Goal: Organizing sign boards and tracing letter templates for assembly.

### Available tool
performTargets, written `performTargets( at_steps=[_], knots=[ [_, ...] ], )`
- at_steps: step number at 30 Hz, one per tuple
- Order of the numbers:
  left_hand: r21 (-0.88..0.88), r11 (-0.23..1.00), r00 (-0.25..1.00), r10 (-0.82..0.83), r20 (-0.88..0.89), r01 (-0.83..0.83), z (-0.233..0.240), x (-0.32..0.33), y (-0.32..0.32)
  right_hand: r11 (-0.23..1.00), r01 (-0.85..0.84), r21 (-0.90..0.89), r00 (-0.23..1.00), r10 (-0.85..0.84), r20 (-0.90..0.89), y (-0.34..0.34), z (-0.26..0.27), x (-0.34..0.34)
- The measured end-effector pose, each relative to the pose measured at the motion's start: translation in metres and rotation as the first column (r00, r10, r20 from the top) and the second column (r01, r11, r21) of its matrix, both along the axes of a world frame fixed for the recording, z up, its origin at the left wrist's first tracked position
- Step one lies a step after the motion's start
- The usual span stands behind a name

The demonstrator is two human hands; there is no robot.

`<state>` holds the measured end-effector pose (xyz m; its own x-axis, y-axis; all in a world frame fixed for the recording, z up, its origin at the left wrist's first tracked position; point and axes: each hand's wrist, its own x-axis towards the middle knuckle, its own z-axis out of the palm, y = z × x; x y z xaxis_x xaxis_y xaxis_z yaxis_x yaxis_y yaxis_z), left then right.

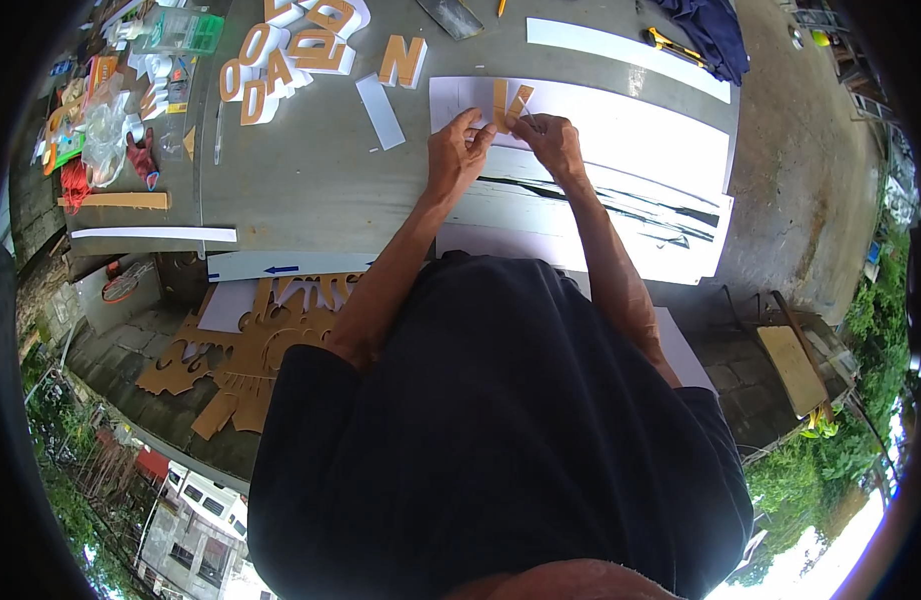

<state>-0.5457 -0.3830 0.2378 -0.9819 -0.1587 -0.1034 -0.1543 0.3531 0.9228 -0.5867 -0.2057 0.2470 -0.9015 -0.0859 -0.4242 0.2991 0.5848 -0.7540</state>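
Observation:
On a white sheet [618, 127] lies a brown cut-out letter piece [500, 105] with two diverging arms, shaped like a V or part of another letter. My left hand [460, 146] is at its lower left, fingers bent; whether they touch it cannot be told. The fingertips of my right hand [547, 139] hold a thin, pale pointed tool [527, 107] by the letter's right arm; its exact kind is unclear. Left of the sheet are a white strip [381, 111] and a brown-faced letter N [403, 61] with white sides.
More raised letters [265, 46] cluster at the back left. A yellow cutter knife [674, 46] lies on a long white strip [625, 56] near dark blue cloth [708, 34]. Plastic bags [104, 135] and a green-tinted bottle [179, 31] are far left. Cut brown board scraps [258, 356] sit below the table edge.

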Motion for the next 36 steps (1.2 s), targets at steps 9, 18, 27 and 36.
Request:
performTargets(
  at_steps=[9,18,27,36],
  knots=[
    [-0.007,0.998,0.998,0.07,0.005,-0.07,-0.013,0.002,0.013,0.985,-0.084,-0.151,0.995,0.074,-0.073,0.014,-0.003,-0.027],
    [0.171,0.976,0.99,0.128,0.066,-0.137,-0.011,0.014,0.03,0.936,-0.342,-0.081,0.903,0.304,-0.303,0.023,-0.027,-0.037],
    [0.144,0.974,0.985,0.168,0.051,-0.173,-0.012,0.011,0.019,0.968,-0.197,-0.157,0.98,0.199,-0.007,0.012,-0.007,-0.036],
    [0.186,0.982,0.998,0.031,0.054,-0.041,-0.022,-0.004,-0.004,0.976,-0.14,-0.166,0.989,0.147,0.029,0.01,-0.011,-0.037]
  ],
)
